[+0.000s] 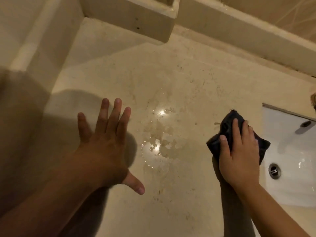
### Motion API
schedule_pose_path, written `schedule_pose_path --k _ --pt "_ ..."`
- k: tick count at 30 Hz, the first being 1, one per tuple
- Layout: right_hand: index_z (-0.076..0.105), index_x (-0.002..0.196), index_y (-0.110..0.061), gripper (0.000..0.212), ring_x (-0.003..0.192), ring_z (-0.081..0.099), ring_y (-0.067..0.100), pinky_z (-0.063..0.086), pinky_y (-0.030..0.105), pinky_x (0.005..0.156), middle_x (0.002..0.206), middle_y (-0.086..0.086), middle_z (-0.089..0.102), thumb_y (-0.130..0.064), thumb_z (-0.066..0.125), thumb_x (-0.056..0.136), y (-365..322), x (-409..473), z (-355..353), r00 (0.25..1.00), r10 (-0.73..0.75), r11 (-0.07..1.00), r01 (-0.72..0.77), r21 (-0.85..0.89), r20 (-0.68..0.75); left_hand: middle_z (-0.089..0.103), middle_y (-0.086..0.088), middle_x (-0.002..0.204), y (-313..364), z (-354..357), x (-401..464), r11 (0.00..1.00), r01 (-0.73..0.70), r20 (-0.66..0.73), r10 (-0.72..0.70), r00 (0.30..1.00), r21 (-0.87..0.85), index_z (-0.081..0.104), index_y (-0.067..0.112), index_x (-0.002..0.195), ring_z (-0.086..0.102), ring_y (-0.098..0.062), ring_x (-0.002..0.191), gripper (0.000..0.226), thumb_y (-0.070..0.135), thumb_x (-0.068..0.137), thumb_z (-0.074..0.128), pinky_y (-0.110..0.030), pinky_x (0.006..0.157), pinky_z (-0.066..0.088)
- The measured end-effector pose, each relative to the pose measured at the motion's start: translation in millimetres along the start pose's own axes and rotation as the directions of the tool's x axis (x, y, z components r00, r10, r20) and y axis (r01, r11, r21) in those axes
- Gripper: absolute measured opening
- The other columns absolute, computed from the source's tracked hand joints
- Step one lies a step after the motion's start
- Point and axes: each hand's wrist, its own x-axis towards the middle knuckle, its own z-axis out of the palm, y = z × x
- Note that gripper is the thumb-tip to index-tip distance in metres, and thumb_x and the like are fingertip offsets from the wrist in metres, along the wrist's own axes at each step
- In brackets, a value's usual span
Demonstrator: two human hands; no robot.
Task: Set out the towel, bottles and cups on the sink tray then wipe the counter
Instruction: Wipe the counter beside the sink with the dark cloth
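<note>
Beige stone tabletop (171, 79) is carrying a puddle (159, 144) mid-surface while the right hand (239, 151), grip pressing flat on a dark cloth (229, 132) beside the sink (290, 151), is risking smearing water over the edge; the left hand (102, 141) is hovering spread, empty.

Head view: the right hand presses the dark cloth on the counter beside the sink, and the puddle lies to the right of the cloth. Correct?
Not quite. In the head view the puddle lies left of the dark cloth, between it and the left hand. The right hand does press the cloth on the counter beside the sink.
</note>
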Motion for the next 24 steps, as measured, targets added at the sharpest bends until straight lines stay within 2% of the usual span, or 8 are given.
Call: schedule_pose_path --k 4,6,10,13,16,18,21,24 --pt "0.016 0.161 -0.020 0.063 0.154 0.006 0.025 0.006 0.047 0.124 0.168 0.010 0.012 -0.047 0.022 0.105 -53.3 53.8 7.0 0.997 -0.082 0.997 0.082 -0.002 -0.005 -0.018 -0.013 0.164 -3.9 0.6 -0.2 0.998 -0.054 -0.018 0.054 0.998 -0.015 -0.011 0.012 0.155 -0.024 -0.035 0.148 0.179 0.112 0.010 0.018 -0.078 0.107 -0.006" --pt "0.013 0.162 -0.023 0.062 0.155 0.002 0.021 0.003 0.044 0.125 0.169 0.008 0.008 -0.048 0.020 0.105 -87.3 67.1 12.0 0.989 -0.150 0.989 0.150 -0.007 0.013 -0.022 -0.011 0.163 -3.3 -0.5 2.5 0.999 -0.040 -0.010 0.040 0.999 -0.030 -0.019 0.014 0.153 -0.028 -0.034 0.147 0.180 0.111 0.007 0.016 -0.077 0.106 -0.011" --pt "0.016 0.161 -0.022 0.066 0.154 0.005 0.024 0.004 0.046 0.125 0.168 0.009 0.011 -0.051 0.020 0.102 -151.9 55.2 20.2 0.952 -0.305 0.952 0.306 -0.006 0.026 -0.045 -0.006 0.153 -1.0 2.8 8.6 0.999 0.016 -0.012 -0.017 1.000 -0.032 -0.041 0.017 0.142 -0.044 -0.032 0.138 0.182 0.108 -0.006 0.015 -0.070 0.098 -0.027" --pt "0.021 0.160 -0.023 0.064 0.154 0.008 0.024 0.006 0.047 0.124 0.168 0.008 0.016 -0.050 0.025 0.102 -175.3 15.8 29.1 0.897 -0.440 0.898 0.439 0.033 0.034 -0.033 -0.010 0.160 -0.6 3.0 8.8 1.000 -0.001 0.004 0.001 1.000 0.014 -0.027 0.012 0.150 -0.038 -0.034 0.142 0.184 0.109 -0.001 0.013 -0.075 0.102 -0.018" --pt "0.022 0.160 -0.025 0.061 0.155 0.007 0.021 0.008 0.046 0.124 0.168 0.005 0.017 -0.049 0.026 0.104 -159.5 -24.2 34.1 0.848 -0.528 0.849 0.525 0.056 0.051 -0.023 -0.013 0.163 1.7 0.1 6.7 0.998 0.014 0.019 -0.015 1.000 0.060 -0.009 0.012 0.155 -0.031 -0.036 0.145 0.185 0.110 0.000 0.012 -0.076 0.104 -0.013" --pt "0.019 0.161 -0.028 0.061 0.155 0.004 0.018 0.007 0.045 0.124 0.168 0.001 0.015 -0.050 0.025 0.104 -131.2 -42.7 33.0 0.840 -0.537 0.844 0.533 0.062 0.082 -0.023 -0.010 0.164 3.8 -1.9 5.5 0.999 0.026 0.009 -0.026 1.000 0.025 -0.013 0.013 0.156 -0.027 -0.033 0.147 0.186 0.110 0.000 0.018 -0.070 0.106 -0.017" --pt "0.014 0.161 -0.032 0.060 0.155 0.002 0.015 0.007 0.043 0.123 0.169 -0.003 0.010 -0.052 0.022 0.105 -73.1 -60.5 25.5 0.876 -0.469 0.883 0.468 0.039 0.109 -0.032 -0.003 0.161 5.9 -4.3 3.8 0.999 0.047 0.019 -0.047 0.999 -0.003 -0.027 0.016 0.151 -0.029 -0.029 0.147 0.187 0.109 -0.003 0.023 -0.060 0.102 -0.028" --pt "0.015 0.161 -0.033 0.061 0.155 0.003 0.013 0.008 0.042 0.123 0.169 -0.006 0.007 -0.055 0.019 0.104 -9.0 -66.3 11.0 0.942 -0.316 0.948 0.317 0.009 0.116 -0.035 -0.001 0.159 6.8 -5.1 3.6 0.998 0.065 0.029 -0.065 0.997 -0.001 -0.028 0.017 0.151 -0.032 -0.027 0.146 0.188 0.108 -0.005 0.025 -0.059 0.102 -0.028"
